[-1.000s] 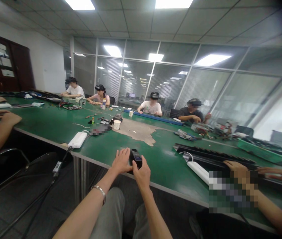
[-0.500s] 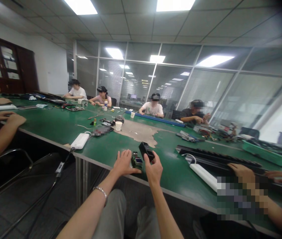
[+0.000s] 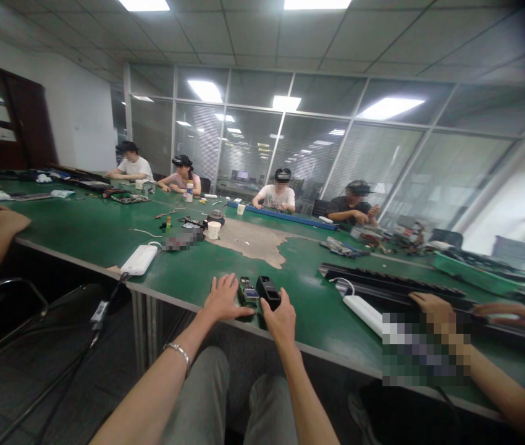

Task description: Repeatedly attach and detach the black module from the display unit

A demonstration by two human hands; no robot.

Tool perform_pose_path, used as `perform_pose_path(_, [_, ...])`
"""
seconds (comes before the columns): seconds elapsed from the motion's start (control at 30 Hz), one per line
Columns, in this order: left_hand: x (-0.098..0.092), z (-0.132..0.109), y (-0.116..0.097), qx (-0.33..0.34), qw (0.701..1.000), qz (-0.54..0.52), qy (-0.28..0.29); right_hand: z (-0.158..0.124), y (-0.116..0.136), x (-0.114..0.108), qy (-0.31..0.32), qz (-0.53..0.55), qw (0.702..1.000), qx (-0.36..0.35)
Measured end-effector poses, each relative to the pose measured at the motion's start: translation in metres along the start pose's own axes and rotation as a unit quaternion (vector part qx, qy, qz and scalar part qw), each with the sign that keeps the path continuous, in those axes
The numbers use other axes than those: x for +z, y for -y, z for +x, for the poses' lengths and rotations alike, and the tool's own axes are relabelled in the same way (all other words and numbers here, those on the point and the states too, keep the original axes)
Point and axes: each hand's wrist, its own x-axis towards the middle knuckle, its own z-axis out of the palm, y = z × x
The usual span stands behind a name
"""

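In the head view, my right hand [image 3: 281, 318] has thumb and fingers around a small black box-shaped case [image 3: 268, 289], near the front edge of the green table [image 3: 188, 281]. Just left of the case is a small green circuit board [image 3: 248, 293] with metal connectors and a small screen-like part. My left hand [image 3: 222, 298] rests beside the board, fingers stretched out and thumb along the board's near end. Whether that thumb touches the board I cannot tell.
A white power strip [image 3: 139, 259] is on the left, another [image 3: 363, 314] on the right by a co-worker's hand [image 3: 433, 309]. Ahead are a paper cup [image 3: 214, 230] and a bare tan patch [image 3: 253, 241]. Long black metal parts [image 3: 396, 287] lie to the right.
My right hand has lowered the black case from a tilted, raised position to beside the circuit board. My left hand stays by the board. The view has shifted slightly.
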Motion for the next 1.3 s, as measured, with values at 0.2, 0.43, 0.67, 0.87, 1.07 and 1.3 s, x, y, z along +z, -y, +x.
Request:
perform_pose_path(0.2, [0.002, 0.002, 0.001, 0.001, 1.000, 0.001, -0.004, 0.004, 0.014, -0.014, -0.006, 0.066, 0.997, 0.028])
perform_pose_path(0.43, [0.004, 0.001, 0.000, 0.001, 1.000, -0.002, -0.012, 0.010, 0.056, -0.024, -0.007, 0.141, 0.990, 0.015])
perform_pose_path(0.67, [0.001, 0.001, 0.000, 0.001, 1.000, -0.001, -0.001, 0.002, 0.074, -0.012, 0.041, 0.050, 0.998, -0.015])
perform_pose_path(0.87, [0.000, 0.001, 0.000, -0.015, 1.000, -0.006, 0.011, -0.010, 0.073, -0.008, 0.051, -0.008, 0.998, -0.046])
perform_pose_path(1.07, [-0.001, -0.001, -0.002, -0.024, 1.000, -0.013, 0.009, -0.019, 0.060, -0.002, 0.046, 0.011, 0.996, -0.079])
perform_pose_path(1.3, [0.002, -0.001, -0.002, -0.030, 1.000, -0.001, 0.002, -0.023, 0.059, 0.004, 0.056, 0.031, 0.996, -0.058])
